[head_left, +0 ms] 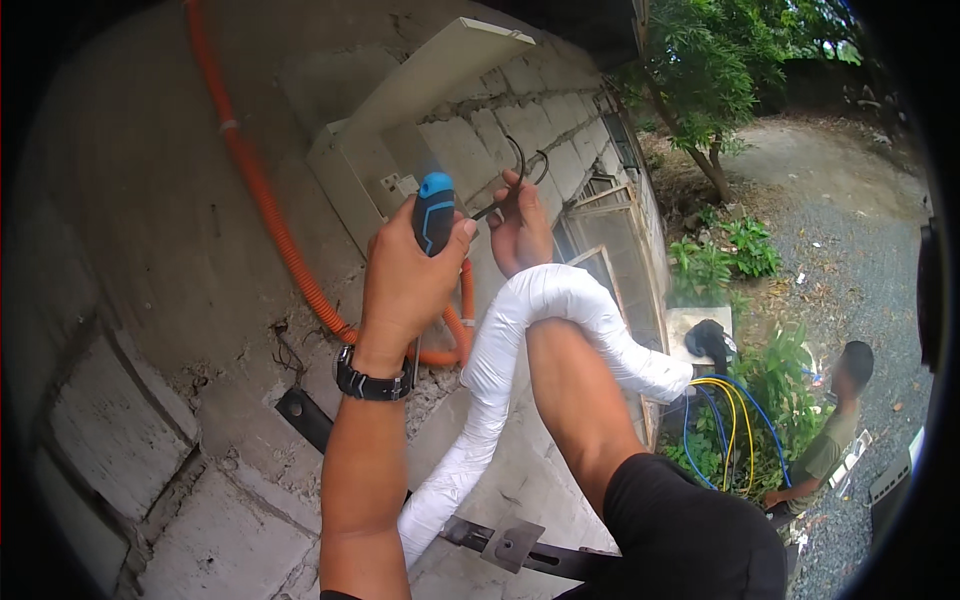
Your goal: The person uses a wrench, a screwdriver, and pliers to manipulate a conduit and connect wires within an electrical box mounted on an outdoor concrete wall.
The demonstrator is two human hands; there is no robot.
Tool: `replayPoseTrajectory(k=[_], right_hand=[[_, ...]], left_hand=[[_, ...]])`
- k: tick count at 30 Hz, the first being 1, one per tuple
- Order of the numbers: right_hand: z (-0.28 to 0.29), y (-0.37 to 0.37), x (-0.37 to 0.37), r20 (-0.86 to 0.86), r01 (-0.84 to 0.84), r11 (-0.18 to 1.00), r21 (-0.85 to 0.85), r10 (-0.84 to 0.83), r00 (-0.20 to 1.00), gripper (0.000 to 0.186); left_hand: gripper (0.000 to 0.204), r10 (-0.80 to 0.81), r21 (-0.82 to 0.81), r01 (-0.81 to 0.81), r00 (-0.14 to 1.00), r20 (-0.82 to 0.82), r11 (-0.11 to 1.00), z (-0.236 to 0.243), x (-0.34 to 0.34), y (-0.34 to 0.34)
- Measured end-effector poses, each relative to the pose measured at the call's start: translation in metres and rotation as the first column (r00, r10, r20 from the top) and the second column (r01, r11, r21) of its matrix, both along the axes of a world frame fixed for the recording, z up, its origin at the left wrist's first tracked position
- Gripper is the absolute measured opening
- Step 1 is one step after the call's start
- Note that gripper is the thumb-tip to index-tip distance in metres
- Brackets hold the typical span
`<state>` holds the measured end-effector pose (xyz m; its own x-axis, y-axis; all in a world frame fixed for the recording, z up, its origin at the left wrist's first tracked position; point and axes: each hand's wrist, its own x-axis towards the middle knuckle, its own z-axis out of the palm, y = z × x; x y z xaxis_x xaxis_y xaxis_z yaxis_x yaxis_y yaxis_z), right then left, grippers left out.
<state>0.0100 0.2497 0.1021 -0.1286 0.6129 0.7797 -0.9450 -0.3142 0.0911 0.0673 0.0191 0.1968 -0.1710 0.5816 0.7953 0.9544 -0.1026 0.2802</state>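
Head view. Item: my left fingers (pixel 457 242), closed round a blue-and-black tool handle (pixel 436 222), butt end up, before an open wall box (pixel 345 185). Item: my right fingers (pixel 530 208), pinching a black cable (pixel 522 160) just right of the handle. Item: white wrapped pipe (pixel 550 285), arched across my right forearm (pixel 575 385), blue and yellow wires (pixel 710 381) at one end. Item: orange corrugated conduit (pixel 262 200), left of the box.

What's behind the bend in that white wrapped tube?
Behind the bend of the white wrapped tube runs the person's right forearm, with the right hand showing above and grey wall further back. The tube hides the stretch of arm it crosses.
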Motion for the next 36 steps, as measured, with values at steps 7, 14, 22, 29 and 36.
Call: replayPoseTrajectory(k=[7,14,22,29,36], right_hand=[[-0.004,-0.008,0.010,-0.208,-0.169,0.927,0.334,0.248,0.946,0.036],[-0.001,-0.015,0.013,-0.208,-0.046,0.921,0.387,0.136,0.969,0.035],[-0.002,-0.008,0.007,-0.117,-0.043,0.985,0.167,0.063,0.991,0.046],[-0.002,-0.005,0.000,0.176,0.248,0.967,0.058,-0.255,0.951,0.054],[-0.079,-0.017,-0.044,0.658,0.693,0.696,0.188,-0.613,0.437,0.036]], left_hand=[[0.035,-0.018,-0.022,0.018,1.000,-0.023,1.000,-0.007,-0.012,0.008],[0.034,-0.037,-0.019,0.037,0.999,0.011,0.999,-0.006,-0.012,0.003],[0.035,-0.052,-0.018,0.054,0.996,0.072,0.998,0.001,-0.011,-0.003],[0.040,-0.027,0.126,0.028,1.000,-0.003,0.992,0.019,-0.024,-0.024],[0.043,-0.062,0.166,0.068,0.997,-0.041,0.984,0.023,-0.020,-0.028]])
